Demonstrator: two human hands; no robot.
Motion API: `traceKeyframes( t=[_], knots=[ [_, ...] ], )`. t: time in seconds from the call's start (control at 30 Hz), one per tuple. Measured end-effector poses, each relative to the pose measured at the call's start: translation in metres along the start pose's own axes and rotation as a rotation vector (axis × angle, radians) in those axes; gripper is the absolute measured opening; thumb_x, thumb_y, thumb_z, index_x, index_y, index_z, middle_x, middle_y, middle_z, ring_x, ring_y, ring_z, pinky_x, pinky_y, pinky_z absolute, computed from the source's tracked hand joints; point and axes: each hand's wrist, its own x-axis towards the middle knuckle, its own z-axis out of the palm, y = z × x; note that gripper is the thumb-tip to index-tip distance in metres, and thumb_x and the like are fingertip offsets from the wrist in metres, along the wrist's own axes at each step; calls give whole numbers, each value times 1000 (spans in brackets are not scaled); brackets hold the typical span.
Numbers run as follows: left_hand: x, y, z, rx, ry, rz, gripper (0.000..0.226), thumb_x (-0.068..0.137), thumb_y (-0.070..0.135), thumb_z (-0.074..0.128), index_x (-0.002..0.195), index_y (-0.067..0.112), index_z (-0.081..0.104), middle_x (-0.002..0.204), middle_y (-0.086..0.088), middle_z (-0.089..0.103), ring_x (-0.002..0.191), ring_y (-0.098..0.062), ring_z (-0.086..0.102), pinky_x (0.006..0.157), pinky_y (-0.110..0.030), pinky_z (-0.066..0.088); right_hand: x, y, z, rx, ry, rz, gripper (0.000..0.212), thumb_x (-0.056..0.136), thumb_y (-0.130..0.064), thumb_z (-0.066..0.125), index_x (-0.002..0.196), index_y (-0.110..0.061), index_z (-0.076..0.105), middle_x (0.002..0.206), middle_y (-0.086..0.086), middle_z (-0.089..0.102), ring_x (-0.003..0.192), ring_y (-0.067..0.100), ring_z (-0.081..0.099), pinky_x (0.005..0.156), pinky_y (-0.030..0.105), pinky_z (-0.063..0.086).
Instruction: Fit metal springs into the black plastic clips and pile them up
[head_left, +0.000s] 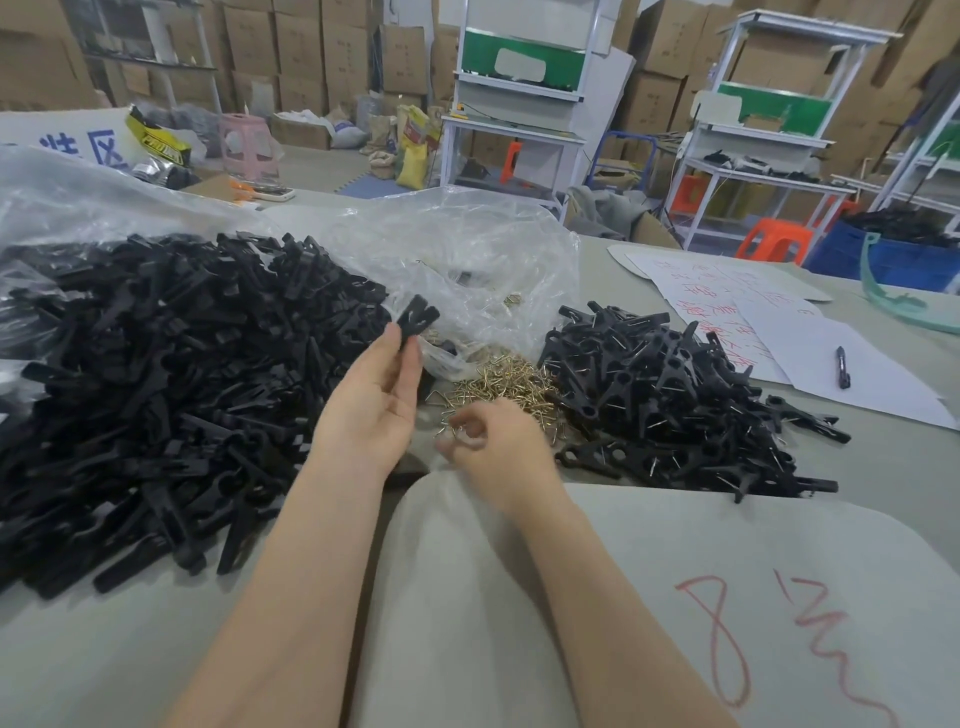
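Holding clip (418, 319): left hand (374, 400) is pinching it, forked end raised for loading
Right hand (498, 447): is curling beside springs (498, 379), blurred, grip unclear
Finished pile (675, 395): is lying right of both hands

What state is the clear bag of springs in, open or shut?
Open: the clear bag lies slack, its mouth spread, with springs spilling out.

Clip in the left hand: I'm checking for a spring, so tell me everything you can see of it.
The clip is black, flat plastic with a notched, forked top and a pale slit. The left hand pinches its lower end, holding it raised, tilted right, before the clear bag. A spring cannot be made out.
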Motion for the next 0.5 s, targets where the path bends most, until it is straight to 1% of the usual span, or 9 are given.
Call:
traceKeyframes(
  t=[0.03,0.1,0.17,0.2,0.27,0.33,0.37,0.43,0.5],
  knots=[
    [-1,0,1,-15,8,-23,13,89,5,61,99,-3,62,100,-12,62,102,-16,61,75,-18,57,-1,-2,5,-56,-35,3,26,85,-35,66,108,-22,67,99,-2,50,96,17,54,79,25,39],
    [-3,-3,2,-18,14,-66,8,87,2,62,93,-3,64,95,-13,62,99,-17,62,71,-18,57,-1,-4,9,-81,-10,5,23,87,-35,64,106,-23,68,97,-2,45,98,21,52,77,28,38],
    [-3,-5,3,-7,28,-92,3,86,1,63,86,-2,64,87,-13,64,91,-16,63,70,-19,58,0,-5,11,-103,45,-23,17,90,-30,60,102,-20,68,96,-1,46,97,23,51,74,30,36],
    [-3,-6,2,3,35,-95,5,87,2,63,83,-2,64,81,-12,65,85,-15,63,70,-21,58,0,-6,12,-114,72,-28,16,91,-27,57,100,-17,66,95,0,46,97,23,50,72,31,34],
    [-1,-7,-1,33,50,-113,9,88,7,63,85,0,64,74,-10,66,75,-13,62,71,-23,58,0,-6,13,-154,97,-17,17,94,-23,52,101,-11,62,98,2,49,101,25,48,74,33,33],
    [1,-8,-5,84,83,-143,12,89,15,64,91,4,64,77,-6,64,72,-9,59,72,-21,55,0,-5,14,-266,80,-54,20,97,-23,47,106,-8,58,108,8,51,105,27,45,84,35,34],
    [3,-8,-6,103,101,-150,13,89,17,64,94,6,64,80,-4,62,71,-7,57,71,-18,52,0,-4,14,-284,71,-69,21,97,-24,47,107,-8,57,111,9,51,106,27,44,87,35,34],
    [5,-8,-9,112,129,-146,12,90,17,63,95,6,63,83,-4,59,70,-6,53,68,-17,50,0,-4,12,-243,42,-62,22,94,-29,51,104,-11,58,111,10,50,105,28,44,89,36,36],
    [7,-8,-9,93,133,-130,8,90,11,62,92,3,63,86,-6,59,74,-8,55,70,-17,54,0,-5,12,-225,20,-40,22,92,-32,54,102,-13,59,111,9,49,105,28,43,88,36,36]
  ],
)
